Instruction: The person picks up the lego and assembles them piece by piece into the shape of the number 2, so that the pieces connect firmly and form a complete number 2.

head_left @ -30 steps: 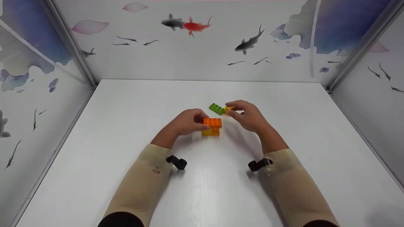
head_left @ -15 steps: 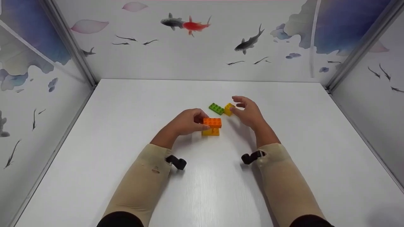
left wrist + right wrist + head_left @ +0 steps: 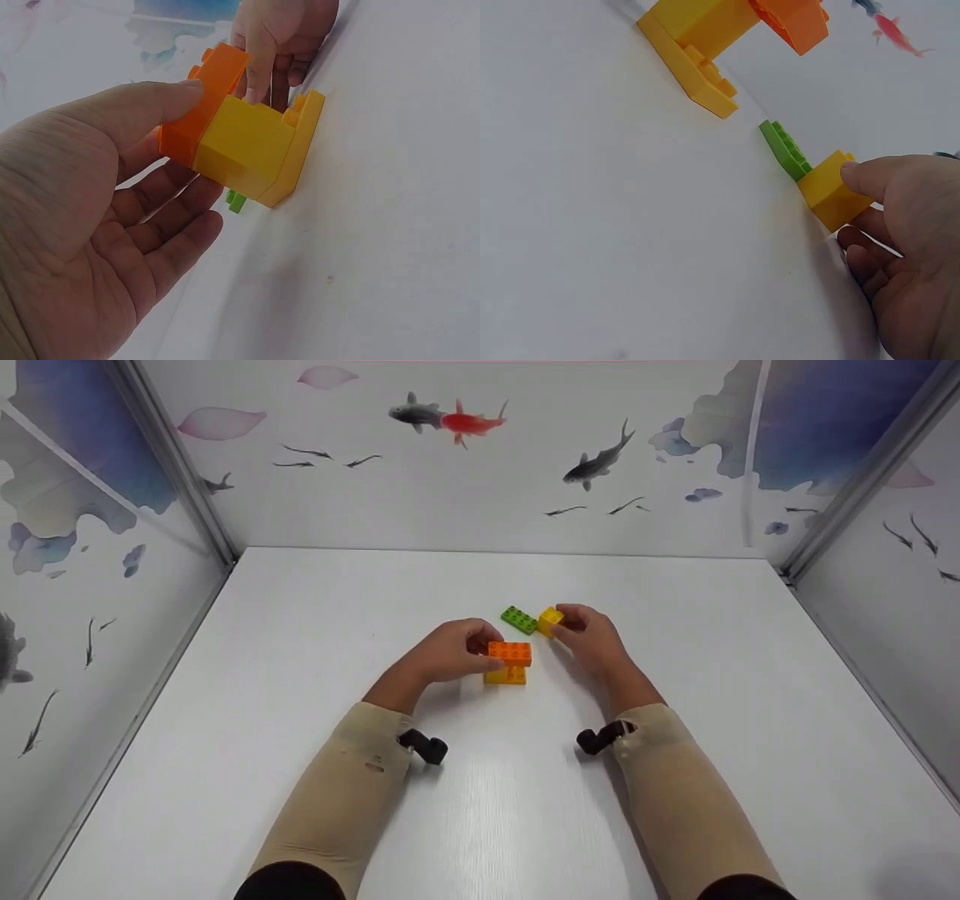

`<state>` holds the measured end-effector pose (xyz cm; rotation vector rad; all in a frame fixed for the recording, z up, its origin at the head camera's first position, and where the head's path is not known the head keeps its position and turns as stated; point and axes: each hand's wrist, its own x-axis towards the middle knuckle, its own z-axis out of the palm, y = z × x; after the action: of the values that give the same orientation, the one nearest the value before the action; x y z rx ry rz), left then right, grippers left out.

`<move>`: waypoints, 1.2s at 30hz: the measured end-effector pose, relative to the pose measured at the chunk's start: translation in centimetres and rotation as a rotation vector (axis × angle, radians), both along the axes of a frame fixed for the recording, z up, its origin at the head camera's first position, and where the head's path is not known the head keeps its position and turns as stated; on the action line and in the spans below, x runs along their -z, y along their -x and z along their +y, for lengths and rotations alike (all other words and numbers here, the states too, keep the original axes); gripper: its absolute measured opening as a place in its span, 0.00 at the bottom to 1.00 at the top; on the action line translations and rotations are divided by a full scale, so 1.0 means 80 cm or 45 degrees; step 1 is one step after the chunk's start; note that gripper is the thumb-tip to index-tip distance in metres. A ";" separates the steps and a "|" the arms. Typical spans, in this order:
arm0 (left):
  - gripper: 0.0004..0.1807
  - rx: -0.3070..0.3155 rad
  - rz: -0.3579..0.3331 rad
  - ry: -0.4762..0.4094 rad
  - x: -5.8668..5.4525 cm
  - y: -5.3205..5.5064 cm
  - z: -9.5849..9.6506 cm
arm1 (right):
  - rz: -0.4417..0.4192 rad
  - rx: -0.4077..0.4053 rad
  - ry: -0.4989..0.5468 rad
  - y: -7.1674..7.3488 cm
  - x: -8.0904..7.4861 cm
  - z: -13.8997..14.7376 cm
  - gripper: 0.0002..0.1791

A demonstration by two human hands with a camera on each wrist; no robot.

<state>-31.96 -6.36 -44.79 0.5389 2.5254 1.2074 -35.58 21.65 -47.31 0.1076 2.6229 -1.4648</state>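
Two hands are engaged in the head view. An orange studded brick [image 3: 511,654] is pinched by the left hand [image 3: 456,652], presumably so that the stack beneath is steadied on the white surface [image 3: 495,802]. Farther off, a loose yellow brick [image 3: 549,620] is held by the right hand [image 3: 594,642], beside a green studded plate [image 3: 518,619].

In the left wrist view, a stacked yellow brick [image 3: 247,139] is seen under the orange one, with an amber plate [image 3: 302,154] as base; the thumb is laid on the orange brick, and the lower fingers are loosely bent.

In the right wrist view, the loose brick is gripped between thumb and fingers, the hand being parted only to its width; whether the green plate is touched by it cannot be told.
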 end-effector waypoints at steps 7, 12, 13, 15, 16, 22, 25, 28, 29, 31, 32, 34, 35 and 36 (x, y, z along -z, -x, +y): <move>0.18 0.005 0.027 0.003 0.001 -0.002 0.000 | -0.003 0.031 0.042 -0.001 0.003 0.002 0.27; 0.18 -0.006 0.013 -0.001 0.001 -0.004 0.001 | -0.026 0.023 0.022 -0.005 -0.003 0.005 0.28; 0.18 -0.009 0.008 -0.004 0.001 -0.004 0.001 | -0.020 0.019 0.008 -0.006 -0.005 0.006 0.28; 0.18 -0.012 0.002 -0.006 0.001 -0.004 0.000 | 0.003 0.010 -0.019 -0.006 -0.009 0.007 0.29; 0.18 -0.014 -0.002 -0.007 0.001 -0.005 0.000 | 0.016 0.009 -0.028 -0.007 -0.012 0.007 0.29; 0.16 -0.016 -0.004 -0.012 -0.001 -0.005 -0.001 | 0.065 -0.025 -0.057 -0.014 -0.024 0.006 0.28; 0.15 -0.023 -0.006 -0.015 -0.004 -0.006 -0.001 | 0.086 -0.045 -0.088 -0.018 -0.028 0.005 0.28; 0.15 -0.026 -0.017 -0.020 -0.005 -0.006 -0.001 | 0.106 -0.074 -0.098 -0.023 -0.031 0.006 0.27; 0.15 -0.024 -0.020 -0.025 -0.005 -0.006 -0.002 | 0.121 -0.093 -0.102 -0.025 -0.032 0.007 0.27; 0.15 -0.018 -0.020 -0.032 -0.004 -0.004 -0.003 | 0.149 -0.132 -0.104 -0.027 -0.035 0.007 0.27; 0.15 -0.016 -0.020 -0.039 -0.004 -0.003 -0.003 | 0.162 -0.148 -0.100 -0.029 -0.037 0.006 0.27; 0.15 -0.013 -0.018 -0.046 -0.004 -0.002 -0.005 | 0.176 -0.177 -0.083 -0.032 -0.042 0.004 0.27; 0.15 -0.012 -0.018 -0.049 -0.004 -0.001 -0.006 | 0.179 -0.188 -0.068 -0.033 -0.044 0.003 0.27; 0.15 -0.012 -0.020 -0.049 -0.004 0.000 -0.007 | 0.174 -0.194 -0.051 -0.034 -0.046 0.001 0.26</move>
<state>-31.97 -6.89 -44.46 0.5247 2.4992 1.2610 -32.90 21.74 -43.60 -0.1903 2.6982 -1.4157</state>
